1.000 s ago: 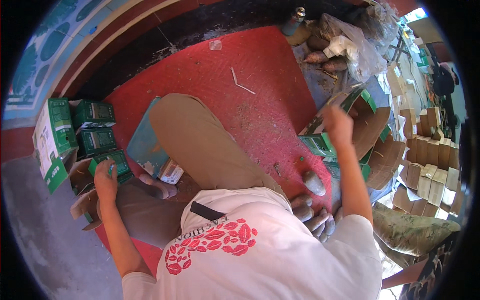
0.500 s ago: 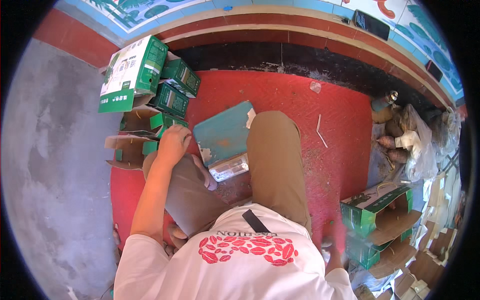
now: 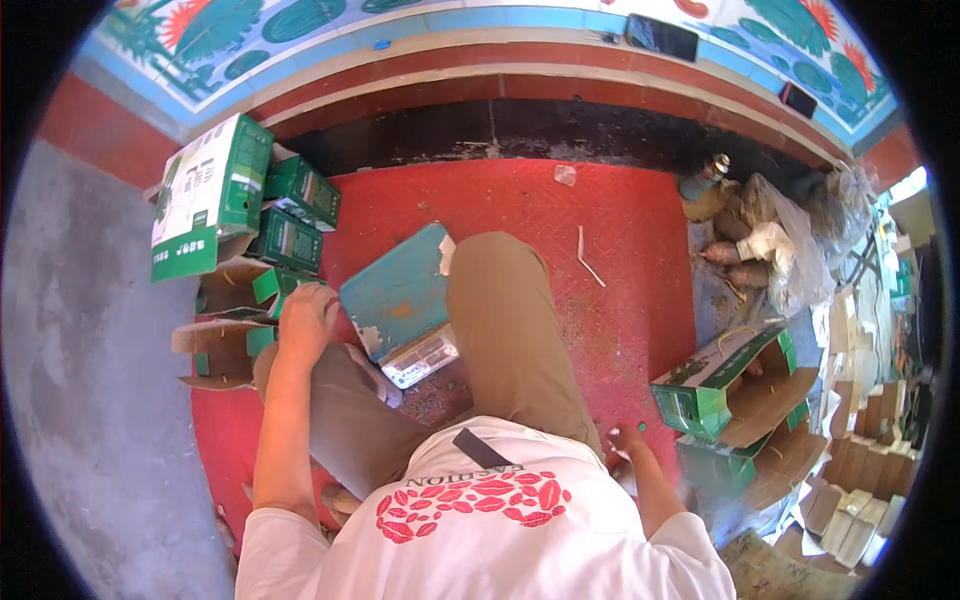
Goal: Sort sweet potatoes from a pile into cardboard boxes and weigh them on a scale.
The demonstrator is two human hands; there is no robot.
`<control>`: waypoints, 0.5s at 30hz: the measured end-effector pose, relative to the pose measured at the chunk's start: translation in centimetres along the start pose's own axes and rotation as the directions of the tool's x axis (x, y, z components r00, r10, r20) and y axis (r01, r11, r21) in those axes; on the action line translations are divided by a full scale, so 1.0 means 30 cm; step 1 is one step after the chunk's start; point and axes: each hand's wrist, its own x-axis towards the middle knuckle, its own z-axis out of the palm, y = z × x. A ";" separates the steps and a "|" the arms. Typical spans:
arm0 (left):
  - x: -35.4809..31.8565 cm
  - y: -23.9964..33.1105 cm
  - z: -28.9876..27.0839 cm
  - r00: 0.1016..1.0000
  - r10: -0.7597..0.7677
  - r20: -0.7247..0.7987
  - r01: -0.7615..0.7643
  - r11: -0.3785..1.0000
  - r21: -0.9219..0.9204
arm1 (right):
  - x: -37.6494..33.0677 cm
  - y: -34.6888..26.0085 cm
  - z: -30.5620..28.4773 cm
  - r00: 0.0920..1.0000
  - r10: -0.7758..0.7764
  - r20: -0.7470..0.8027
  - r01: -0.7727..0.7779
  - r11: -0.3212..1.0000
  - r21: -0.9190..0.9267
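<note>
I sit on a red mat (image 3: pixel 540 200) in a white shirt and tan trousers. My left hand (image 3: pixel 305 318) reaches out to the left, palm down, its fingers curled over a small green box (image 3: pixel 272 284) at the rim of an open brown carton (image 3: pixel 215 345). My right hand (image 3: pixel 630 442) hangs low beside my hip, blurred, just above the mat and a little left of an open green box (image 3: pixel 700 395). Nothing shows in that hand. A teal flat board (image 3: pixel 395 290) leans against my left knee, with a clear plastic packet (image 3: pixel 422 357) under its lower edge.
A large green and white carton (image 3: pixel 205 200) and stacked small green boxes (image 3: pixel 295 215) stand at the back left. Flattened brown card pieces (image 3: pixel 860 470), a plastic bag (image 3: pixel 800 250) and a bottle (image 3: pixel 708 180) lie at the right. A painted wall step (image 3: pixel 500 60) runs behind; grey floor (image 3: pixel 80 380) lies left.
My right hand has dropped from the green boxes at the right down beside my hip. My left hand has shifted left onto the small green box at the carton. The view has swung left.
</note>
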 end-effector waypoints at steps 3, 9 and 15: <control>-0.021 -0.015 -0.016 1.000 0.017 -0.024 -0.017 1.000 0.019 | -0.033 -0.189 -0.213 0.918 -0.250 -0.309 0.225 0.968 -0.114; -0.052 -0.021 -0.031 0.998 -0.031 -0.049 0.029 0.999 -0.045 | -0.096 -0.496 -0.545 0.599 -0.478 -0.642 0.470 0.859 -0.202; -0.065 -0.044 -0.032 0.996 -0.080 -0.048 0.076 0.994 -0.079 | -0.210 -0.738 -0.747 0.419 -0.450 -0.788 0.696 0.717 -0.039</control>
